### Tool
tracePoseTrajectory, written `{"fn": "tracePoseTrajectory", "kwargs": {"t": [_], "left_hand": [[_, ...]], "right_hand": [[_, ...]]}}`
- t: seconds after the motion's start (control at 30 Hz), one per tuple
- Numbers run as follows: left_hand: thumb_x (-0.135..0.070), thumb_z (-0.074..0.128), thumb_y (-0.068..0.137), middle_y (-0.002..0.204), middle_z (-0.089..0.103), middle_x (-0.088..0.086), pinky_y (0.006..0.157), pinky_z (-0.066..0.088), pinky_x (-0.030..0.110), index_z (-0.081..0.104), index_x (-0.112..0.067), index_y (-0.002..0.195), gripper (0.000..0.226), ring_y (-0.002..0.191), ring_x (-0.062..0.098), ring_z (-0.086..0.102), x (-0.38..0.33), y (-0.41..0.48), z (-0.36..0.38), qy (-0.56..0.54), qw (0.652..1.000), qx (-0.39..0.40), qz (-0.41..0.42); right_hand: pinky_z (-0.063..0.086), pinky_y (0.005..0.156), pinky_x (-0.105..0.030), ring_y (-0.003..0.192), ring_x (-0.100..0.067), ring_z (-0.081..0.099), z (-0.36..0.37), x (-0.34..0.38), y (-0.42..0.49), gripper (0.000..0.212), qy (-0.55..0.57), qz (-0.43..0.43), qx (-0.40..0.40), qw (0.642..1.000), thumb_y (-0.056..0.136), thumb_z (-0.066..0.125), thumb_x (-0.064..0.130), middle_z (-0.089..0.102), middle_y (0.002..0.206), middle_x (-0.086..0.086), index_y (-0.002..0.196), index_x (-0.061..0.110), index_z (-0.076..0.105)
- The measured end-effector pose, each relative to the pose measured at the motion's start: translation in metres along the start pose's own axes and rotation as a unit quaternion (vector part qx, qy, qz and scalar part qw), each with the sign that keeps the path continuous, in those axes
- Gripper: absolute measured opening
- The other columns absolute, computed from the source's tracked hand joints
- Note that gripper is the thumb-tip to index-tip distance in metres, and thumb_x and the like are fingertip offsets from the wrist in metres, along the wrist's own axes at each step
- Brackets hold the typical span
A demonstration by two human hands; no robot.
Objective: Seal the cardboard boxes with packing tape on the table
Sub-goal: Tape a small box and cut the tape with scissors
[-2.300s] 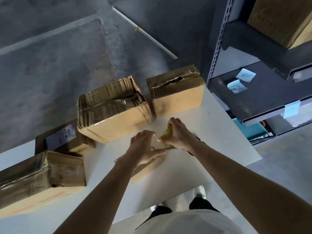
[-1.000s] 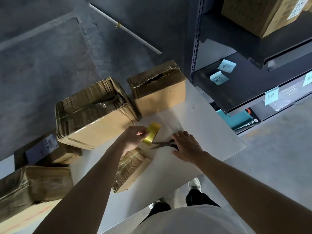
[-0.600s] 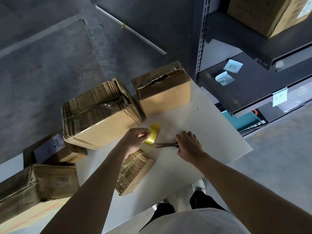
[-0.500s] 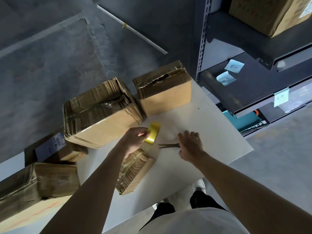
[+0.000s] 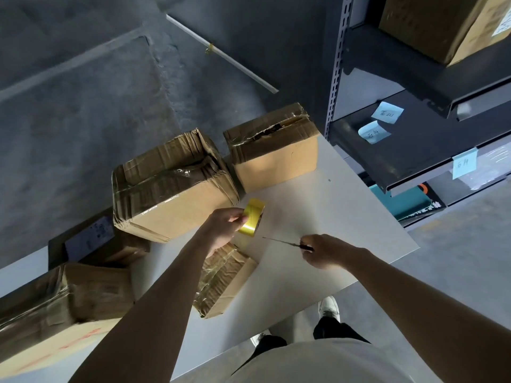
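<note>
Here the left hand (image 5: 224,225) pinches the tape roll (image 5: 253,219). Curled fingers of the right hand (image 5: 326,251) hide the handles of the scissors (image 5: 280,241).

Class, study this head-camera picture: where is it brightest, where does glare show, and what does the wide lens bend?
Head view: brightest on the table and the tape roll in the left hand; head view: pale glare on the taped top of the middle box; head view: the shelf post leans, and both forearms swell toward the lower edge.
</note>
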State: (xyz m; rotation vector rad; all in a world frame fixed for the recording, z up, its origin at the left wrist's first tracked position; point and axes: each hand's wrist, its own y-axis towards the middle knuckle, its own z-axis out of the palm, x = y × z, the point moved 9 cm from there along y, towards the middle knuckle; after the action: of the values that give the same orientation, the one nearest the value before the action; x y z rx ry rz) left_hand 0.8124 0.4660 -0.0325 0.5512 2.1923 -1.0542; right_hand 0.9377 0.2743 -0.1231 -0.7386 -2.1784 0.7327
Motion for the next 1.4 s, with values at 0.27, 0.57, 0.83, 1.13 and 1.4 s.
{"fn": "tracePoseTrajectory", "kwargs": {"t": [0.27, 0.57, 0.83, 1.13, 1.4], "left_hand": [[-0.026, 0.062, 0.097, 0.119, 0.065, 0.001, 0.097, 0.048, 0.040, 0.066, -0.018, 0.126, 0.030, 0.109, 0.018, 0.059, 0.004, 0.003, -0.002, 0.004, 1.000, 0.001, -0.010], [-0.024, 0.060, 0.098, 0.118, 0.062, -0.001, 0.101, 0.046, 0.042, 0.061, -0.015, 0.132, 0.035, 0.111, 0.019, 0.057, 0.002, 0.000, 0.001, 0.008, 1.000, 0.004, -0.019], [-0.027, 0.058, 0.098, 0.114, 0.061, -0.002, 0.104, 0.044, 0.044, 0.059, -0.017, 0.134, 0.037, 0.115, 0.020, 0.055, -0.001, -0.002, 0.001, 0.020, 1.000, 0.010, -0.015], [-0.025, 0.061, 0.097, 0.112, 0.064, -0.003, 0.088, 0.038, 0.026, 0.062, -0.016, 0.131, 0.035, 0.106, 0.012, 0.057, -0.004, -0.001, 0.001, 0.011, 1.000, 0.008, -0.019], [-0.034, 0.063, 0.095, 0.106, 0.064, -0.011, 0.107, 0.040, 0.052, 0.061, -0.025, 0.131, 0.037, 0.119, 0.018, 0.055, 0.006, 0.007, 0.001, -0.013, 0.998, 0.025, -0.055]], "right_hand": [[0.046, 0.062, -0.022, 0.067, -0.017, 0.058, 0.023, 0.001, -0.014, 0.047, 0.195, -0.019, 0.155, 0.968, 0.083, 0.045, -0.004, 0.064, 0.087, -0.005, 0.119, 0.019, 0.066], [0.047, 0.061, -0.022, 0.076, -0.013, 0.056, 0.035, 0.026, -0.031, 0.052, 0.267, -0.053, 0.225, 0.936, 0.080, 0.074, 0.050, 0.059, 0.089, -0.004, 0.115, 0.013, 0.065], [0.041, 0.050, -0.025, 0.064, -0.016, 0.057, 0.032, 0.044, -0.030, 0.043, 0.358, -0.053, 0.222, 0.905, 0.076, 0.075, 0.040, 0.061, 0.074, -0.005, 0.100, 0.012, 0.054], [0.040, 0.048, -0.026, 0.065, -0.020, 0.057, 0.035, 0.057, -0.013, 0.046, 0.352, -0.057, 0.195, 0.914, 0.083, 0.076, 0.042, 0.064, 0.076, -0.009, 0.103, 0.008, 0.053], [0.040, 0.046, -0.025, 0.062, -0.019, 0.058, 0.032, 0.068, -0.005, 0.044, 0.350, -0.067, 0.182, 0.916, 0.084, 0.074, 0.044, 0.065, 0.077, -0.010, 0.102, 0.008, 0.055]]}}
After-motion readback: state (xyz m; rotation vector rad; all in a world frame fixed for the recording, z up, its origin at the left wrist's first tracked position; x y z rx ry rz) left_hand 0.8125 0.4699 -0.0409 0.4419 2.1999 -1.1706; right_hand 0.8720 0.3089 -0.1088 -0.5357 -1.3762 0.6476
